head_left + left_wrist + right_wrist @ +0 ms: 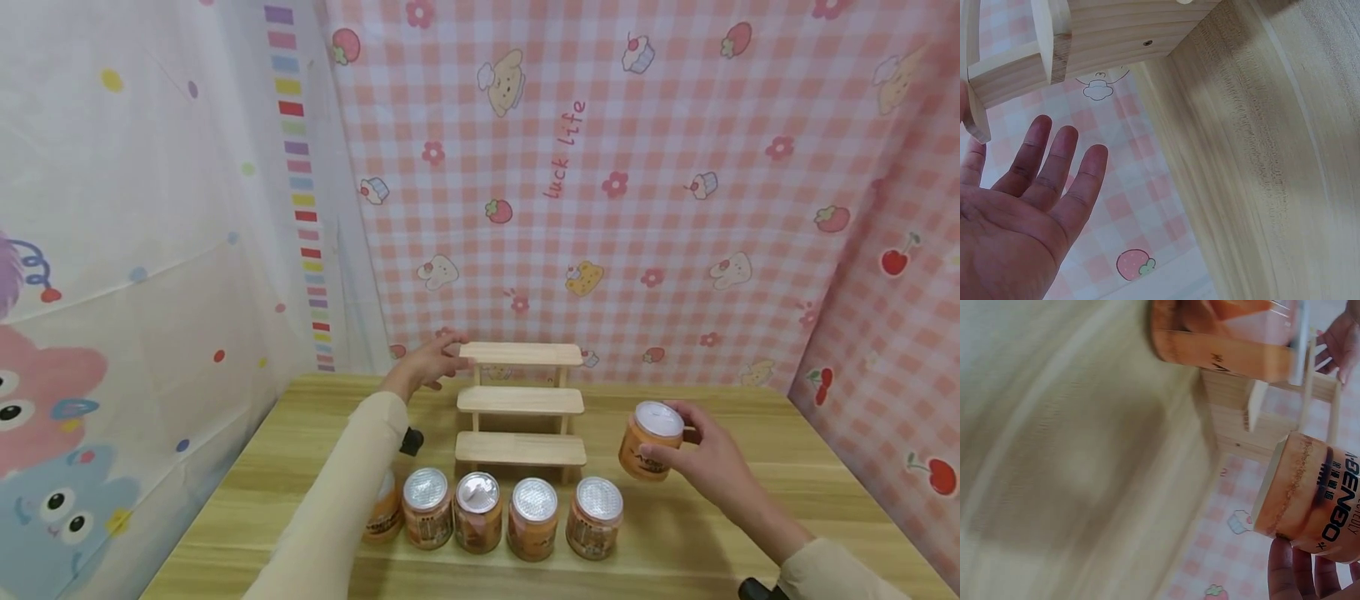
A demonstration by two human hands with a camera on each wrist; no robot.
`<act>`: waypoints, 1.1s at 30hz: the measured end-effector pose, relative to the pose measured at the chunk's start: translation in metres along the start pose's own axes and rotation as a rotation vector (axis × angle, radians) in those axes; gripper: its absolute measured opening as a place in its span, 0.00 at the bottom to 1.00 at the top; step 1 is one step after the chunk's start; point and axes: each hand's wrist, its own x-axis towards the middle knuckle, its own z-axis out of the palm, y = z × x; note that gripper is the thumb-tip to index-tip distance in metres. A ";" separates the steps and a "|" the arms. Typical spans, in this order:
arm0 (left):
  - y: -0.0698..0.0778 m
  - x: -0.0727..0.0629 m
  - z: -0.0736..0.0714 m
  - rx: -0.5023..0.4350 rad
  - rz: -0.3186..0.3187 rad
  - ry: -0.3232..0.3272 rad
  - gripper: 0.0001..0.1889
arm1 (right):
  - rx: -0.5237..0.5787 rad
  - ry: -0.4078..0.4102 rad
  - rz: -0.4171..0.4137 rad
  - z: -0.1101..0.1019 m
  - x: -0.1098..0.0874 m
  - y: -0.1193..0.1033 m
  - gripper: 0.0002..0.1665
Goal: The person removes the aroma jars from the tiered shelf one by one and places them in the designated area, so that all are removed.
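Note:
A three-tier wooden display rack (pixel 521 400) stands near the back of the table. My left hand (pixel 427 367) is at the left end of its top board, thumb and index finger on either side of it; in the left wrist view the other fingers (pixel 1082 187) spread free. To the rack's right, my right hand (pixel 712 467) holds an orange-labelled jar (pixel 641 450) with a silvery lid, slightly tilted and raised. In the right wrist view this jar (pixel 1310 494) sits between the fingers and the thumb is hidden.
Several matching jars stand in a row before the rack, among them a jar (pixel 532 521) near the middle and a jar (pixel 595 521) at the right end. My left sleeve partly covers the leftmost jar (pixel 384 512). Checked cloth (pixel 675 233) hangs behind the wooden table (pixel 750 517).

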 end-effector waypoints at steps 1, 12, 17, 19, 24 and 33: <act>0.000 0.000 0.000 0.004 -0.001 0.001 0.31 | -0.001 -0.007 0.006 0.001 -0.002 0.002 0.45; 0.000 -0.003 -0.001 0.001 0.002 -0.003 0.29 | 0.000 -0.028 0.043 0.006 -0.023 0.030 0.43; 0.000 -0.003 -0.001 0.004 0.007 -0.002 0.29 | -0.022 -0.039 0.069 0.010 -0.032 0.041 0.44; 0.000 -0.004 -0.002 0.002 0.005 0.000 0.29 | -0.028 -0.056 0.085 0.012 -0.036 0.044 0.45; 0.000 -0.003 0.000 0.008 -0.009 0.004 0.28 | -0.036 -0.077 0.114 0.019 -0.043 0.052 0.47; 0.000 -0.002 0.002 0.037 -0.001 0.016 0.27 | -0.004 -0.062 0.038 0.031 -0.051 0.065 0.48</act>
